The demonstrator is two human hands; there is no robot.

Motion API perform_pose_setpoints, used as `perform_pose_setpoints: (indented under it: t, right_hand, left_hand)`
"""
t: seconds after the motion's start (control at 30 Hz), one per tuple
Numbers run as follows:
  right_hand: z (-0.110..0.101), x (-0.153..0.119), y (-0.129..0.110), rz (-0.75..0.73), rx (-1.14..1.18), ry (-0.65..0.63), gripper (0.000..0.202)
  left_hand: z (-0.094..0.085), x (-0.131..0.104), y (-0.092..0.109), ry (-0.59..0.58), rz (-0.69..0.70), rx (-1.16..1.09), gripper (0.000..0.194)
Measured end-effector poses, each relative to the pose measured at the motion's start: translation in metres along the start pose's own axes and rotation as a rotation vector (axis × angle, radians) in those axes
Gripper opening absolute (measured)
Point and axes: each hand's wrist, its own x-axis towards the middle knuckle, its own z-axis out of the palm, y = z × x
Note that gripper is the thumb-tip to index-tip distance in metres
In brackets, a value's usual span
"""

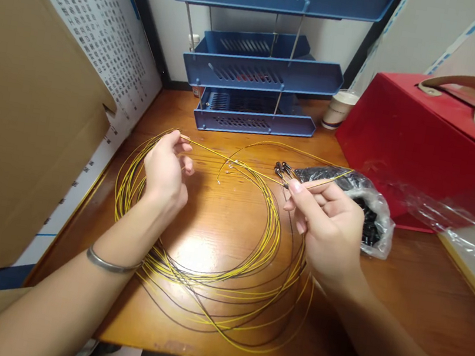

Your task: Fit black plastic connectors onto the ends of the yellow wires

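A yellow wire runs taut between my two hands, above the table. My left hand pinches it near its left end, thumb against forefinger, with the other fingers loosely curled. My right hand grips the same wire between thumb and fingertips, and a length of it sticks out past the knuckles. Below lies a loose coil of yellow and black wires, with several bare ends in its middle. Just beyond my right fingertips are small black parts with metal pins. A clear plastic bag of black pieces lies behind my right hand.
Blue tiered trays stand at the back of the wooden table. A red box with a beige handle and a paper cup are at the right. Cardboard and a printed sheet flank the left side.
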Motion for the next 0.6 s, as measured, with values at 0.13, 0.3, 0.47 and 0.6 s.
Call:
perform_pose_setpoints:
  t: [0.13, 0.3, 0.47, 0.6]
  right_hand:
    - [-0.0001, -0.0015, 0.0011, -0.009, -0.001, 0.000, 0.021]
    - [0.0001, -0.0019, 0.0019, -0.007, 0.019, 0.013, 0.027]
    - [0.0017, -0.0022, -0.0005, 0.001, 0.002, 0.009, 0.031]
    - [0.0024, -0.0023, -0.0008, -0.001, -0.003, 0.002, 0.031]
  left_hand:
    - [-0.0023, 0.0063, 0.0003, 0.036, 0.003, 0.009, 0.014]
    - [-0.0012, 0.0046, -0.0041, 0.019, -0.022, 0.000, 0.015]
    - [-0.0006, -0.0008, -0.0070, -0.052, 0.045, 0.052, 0.027]
    - [-0.0016, -0.0026, -0.0082, -0.123, 0.069, 0.081, 0.040]
